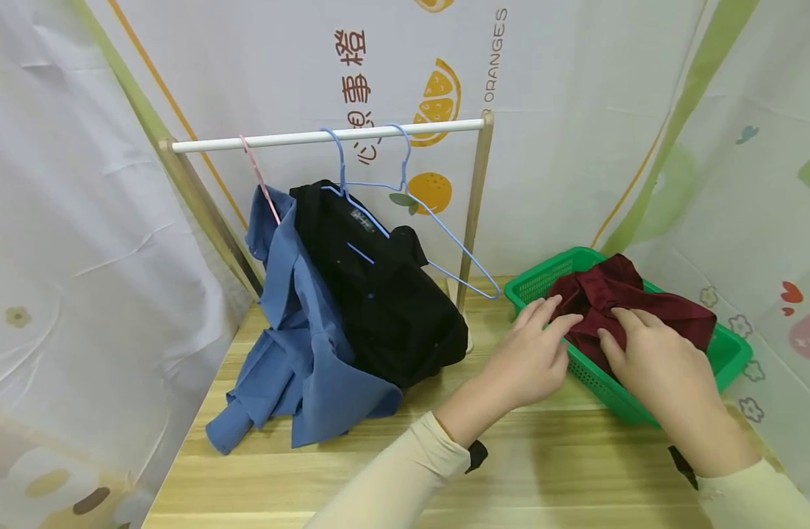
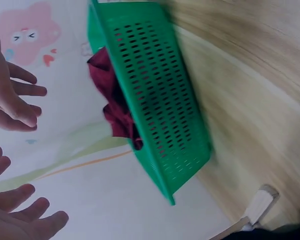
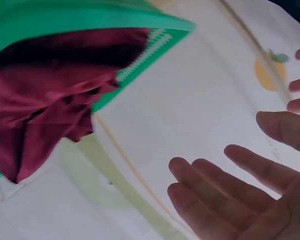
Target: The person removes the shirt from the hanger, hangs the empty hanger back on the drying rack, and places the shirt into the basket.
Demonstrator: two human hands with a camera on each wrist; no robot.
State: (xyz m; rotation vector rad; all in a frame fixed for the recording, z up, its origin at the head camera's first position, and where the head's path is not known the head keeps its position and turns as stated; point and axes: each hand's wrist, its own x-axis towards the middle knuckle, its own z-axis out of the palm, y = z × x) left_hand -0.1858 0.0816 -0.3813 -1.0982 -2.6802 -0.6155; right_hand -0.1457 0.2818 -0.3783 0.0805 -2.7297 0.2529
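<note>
No grip yet: my left hand (image 1: 533, 360) and right hand (image 1: 663, 367), fingers straight, apparently touch the crumpled dark-red cloth garment (image 1: 633, 308) lying in the green perforated plastic basket (image 1: 732, 353) on the wooden desk (image 1: 511, 470). Step: reaching. Next calls for pinching the fabric.

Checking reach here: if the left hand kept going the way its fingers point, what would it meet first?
Probably the dark red garment in the green basket; the left hand seems just short of it.

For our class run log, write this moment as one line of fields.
left hand: open, over basket rim | right hand: open, over maroon garment | green basket: on table
</note>
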